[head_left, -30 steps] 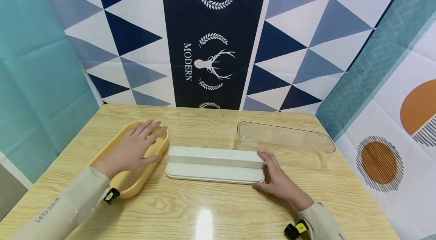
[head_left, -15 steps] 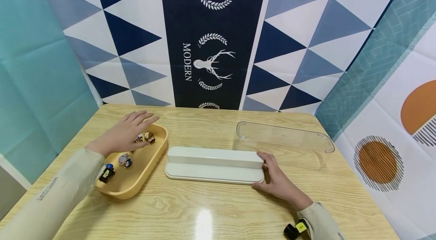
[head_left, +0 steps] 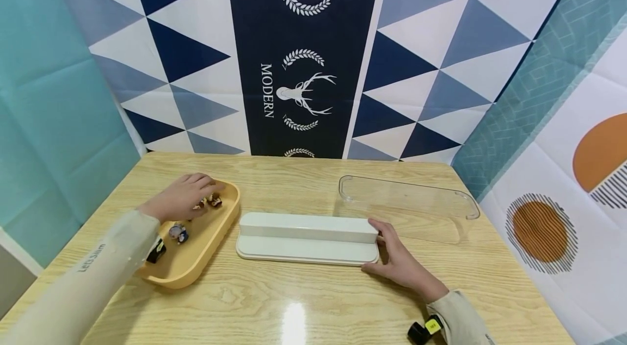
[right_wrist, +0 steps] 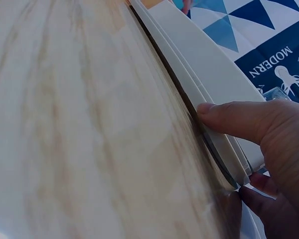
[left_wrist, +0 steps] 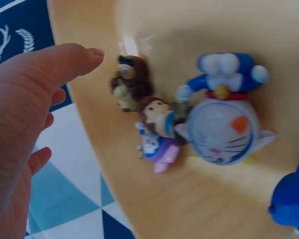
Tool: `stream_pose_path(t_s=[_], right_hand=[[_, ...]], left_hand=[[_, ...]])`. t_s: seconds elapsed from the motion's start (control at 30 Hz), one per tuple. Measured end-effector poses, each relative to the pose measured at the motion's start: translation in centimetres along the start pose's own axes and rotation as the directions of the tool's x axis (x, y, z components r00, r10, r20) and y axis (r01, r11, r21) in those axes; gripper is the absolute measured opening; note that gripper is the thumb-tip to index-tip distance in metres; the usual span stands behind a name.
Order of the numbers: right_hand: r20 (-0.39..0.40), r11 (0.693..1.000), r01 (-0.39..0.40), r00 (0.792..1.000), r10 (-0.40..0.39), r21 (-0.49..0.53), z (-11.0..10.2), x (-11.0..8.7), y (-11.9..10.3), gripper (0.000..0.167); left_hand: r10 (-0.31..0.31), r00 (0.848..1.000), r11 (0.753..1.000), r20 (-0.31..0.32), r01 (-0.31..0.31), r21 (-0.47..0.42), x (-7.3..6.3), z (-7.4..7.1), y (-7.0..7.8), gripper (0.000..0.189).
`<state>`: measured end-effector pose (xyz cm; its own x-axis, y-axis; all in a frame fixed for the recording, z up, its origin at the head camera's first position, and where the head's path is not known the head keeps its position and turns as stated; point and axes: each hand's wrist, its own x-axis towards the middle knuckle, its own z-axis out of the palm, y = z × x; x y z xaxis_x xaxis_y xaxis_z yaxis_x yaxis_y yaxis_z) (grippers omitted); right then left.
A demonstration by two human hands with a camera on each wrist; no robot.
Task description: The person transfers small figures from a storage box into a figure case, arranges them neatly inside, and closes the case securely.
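My left hand (head_left: 178, 201) is over the far part of the yellow tray (head_left: 198, 252), its fingers bent loosely. In the left wrist view the thumb and fingers stand apart, and nothing shows between them. Nearest to the thumb is a brown figurine (left_wrist: 134, 82). Beside it lie a small brown-haired figurine (left_wrist: 157, 113), a purple one (left_wrist: 160, 152) and a larger blue-and-white cat-like one (left_wrist: 222, 132). My right hand (head_left: 399, 258) holds the right end of a white stepped stand (head_left: 303, 250), thumb at the front edge and fingers at the end and behind.
Behind and right of the stand, a clear plastic cover (head_left: 406, 198) rests on the wooden table (head_left: 264, 301). Another blue-and-red figurine (left_wrist: 289, 199) shows at the edge of the left wrist view. Patterned cloth (head_left: 303, 62) hangs behind the table.
My left hand first drew back toward the tray's left side, uncovering the figurines. It then came lower over the tray, its fingers more bent. My right hand stays on the stand.
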<state>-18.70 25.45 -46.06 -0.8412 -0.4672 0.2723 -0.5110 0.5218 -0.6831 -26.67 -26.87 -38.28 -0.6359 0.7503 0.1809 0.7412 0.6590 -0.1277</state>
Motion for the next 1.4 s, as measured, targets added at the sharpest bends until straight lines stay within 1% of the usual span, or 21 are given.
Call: stream_pose_path(t_s=[0.2, 0.47, 0.7, 0.83, 1.0, 1.2, 1.33, 1.4], right_hand=[[0.002, 1.000, -0.009, 1.000, 0.009, 0.018, -0.1, 0.0, -0.1, 0.096], [-0.002, 0.999, 0.000, 1.000, 0.000, 0.032, -0.1, -0.1, 0.1, 0.095], [-0.014, 0.999, -0.010, 1.000, 0.010, 0.035, -0.2, -0.1, 0.2, 0.095], [-0.019, 1.000, 0.008, 1.000, -0.007, 0.030, -0.1, -0.2, 0.3, 0.094], [-0.019, 0.999, 0.013, 1.000, -0.012, 0.032, -0.1, -0.2, 0.4, 0.094], [-0.015, 0.999, 0.020, 1.000, -0.020, 0.040, -0.1, -0.1, 0.6, 0.094], [-0.011, 0.999, 0.024, 1.000, -0.023, 0.047, -0.1, -0.1, 0.7, 0.095], [-0.008, 0.998, 0.025, 1.000, -0.025, 0.054, -0.1, -0.1, 0.8, 0.094]], left_hand=[[0.019, 0.999, 1.000, 0.026, -0.019, 0.006, 0.0, 1.4, -0.5, 0.049], [0.032, 0.999, 0.999, -0.006, -0.031, 0.031, 0.2, 3.5, -1.1, 0.039], [0.013, 1.000, 0.997, -0.015, -0.012, 0.075, 0.8, 4.8, -1.4, 0.027], [0.012, 1.000, 0.997, -0.029, -0.010, 0.080, 1.1, 4.9, -1.5, 0.022], [0.006, 1.000, 0.999, -0.025, -0.005, 0.045, 1.2, 4.6, -1.3, 0.021], [-0.006, 1.000, 0.999, -0.016, 0.005, -0.034, 1.4, 4.2, -1.4, 0.018], [-0.008, 1.000, 0.997, 0.002, 0.008, -0.078, 1.1, 4.0, -1.6, 0.017], [-0.012, 1.000, 0.996, 0.003, 0.012, -0.093, 0.8, 3.8, -1.7, 0.022]])
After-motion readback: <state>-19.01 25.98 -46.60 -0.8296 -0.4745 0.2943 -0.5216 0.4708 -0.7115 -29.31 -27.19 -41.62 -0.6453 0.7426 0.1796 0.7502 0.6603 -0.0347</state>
